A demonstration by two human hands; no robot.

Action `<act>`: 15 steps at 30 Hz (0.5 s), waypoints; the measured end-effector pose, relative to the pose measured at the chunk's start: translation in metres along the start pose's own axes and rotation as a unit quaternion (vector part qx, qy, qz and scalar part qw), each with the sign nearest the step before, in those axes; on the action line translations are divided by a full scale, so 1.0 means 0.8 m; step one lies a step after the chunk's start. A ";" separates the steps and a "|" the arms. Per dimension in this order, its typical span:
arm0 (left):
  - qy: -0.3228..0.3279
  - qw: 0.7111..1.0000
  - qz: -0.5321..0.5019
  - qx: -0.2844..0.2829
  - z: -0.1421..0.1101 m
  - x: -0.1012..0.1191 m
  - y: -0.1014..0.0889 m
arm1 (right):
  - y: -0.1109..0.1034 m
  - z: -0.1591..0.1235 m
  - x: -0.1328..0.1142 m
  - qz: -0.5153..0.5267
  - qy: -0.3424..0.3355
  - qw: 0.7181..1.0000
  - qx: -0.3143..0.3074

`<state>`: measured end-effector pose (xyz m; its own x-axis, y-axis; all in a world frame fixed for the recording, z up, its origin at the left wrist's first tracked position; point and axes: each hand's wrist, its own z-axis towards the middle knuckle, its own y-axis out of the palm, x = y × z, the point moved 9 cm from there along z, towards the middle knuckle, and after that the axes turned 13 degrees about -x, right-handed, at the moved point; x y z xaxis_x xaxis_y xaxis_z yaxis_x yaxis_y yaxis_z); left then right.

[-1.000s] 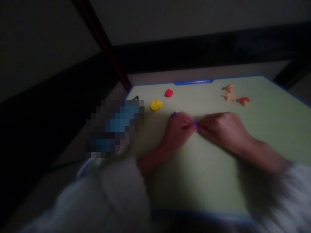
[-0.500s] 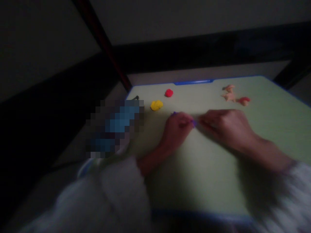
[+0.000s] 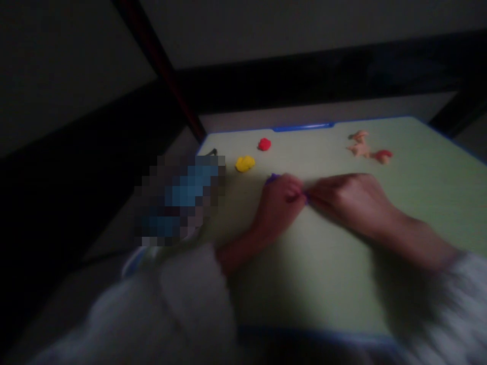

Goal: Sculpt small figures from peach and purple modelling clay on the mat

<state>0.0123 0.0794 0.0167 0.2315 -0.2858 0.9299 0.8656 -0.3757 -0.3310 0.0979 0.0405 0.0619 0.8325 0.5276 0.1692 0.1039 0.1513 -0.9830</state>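
Note:
Over the middle of the table, my left hand (image 3: 279, 205) is closed in a pinch on a small bit of purple modelling clay (image 3: 306, 197). The fingertips of my right hand (image 3: 353, 205) are pressed together and meet that same bit from the right, so both hands hold it. Most of the bit is hidden by my fingers. Another purple lump (image 3: 273, 178) shows just behind my left knuckles. Beyond my hands lie a yellow clay lump (image 3: 245, 163) and a smaller red one (image 3: 265, 144).
Several peach clay pieces (image 3: 359, 148), one with a red part (image 3: 383, 156), lie at the back right of the pale green table (image 3: 315, 289). The table has a blue edge and a blue bar (image 3: 303, 127) at the back. A blurred-out patch (image 3: 186, 197) covers something on the left.
My right fingertips have moved slightly left and closed the small gap to the purple clay at my left fingertips. The lumps on the table have stayed in place.

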 end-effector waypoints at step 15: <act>0.011 1.000 0.002 -0.009 0.001 0.003 0.002 | 0.006 0.003 -0.007 -0.028 -0.009 0.998 -0.053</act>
<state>0.0149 0.0785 0.0185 0.2248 -0.3067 0.9249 0.8564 -0.3905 -0.3377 0.0927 0.0405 0.0566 0.8139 0.5361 0.2239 0.2070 0.0925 -0.9740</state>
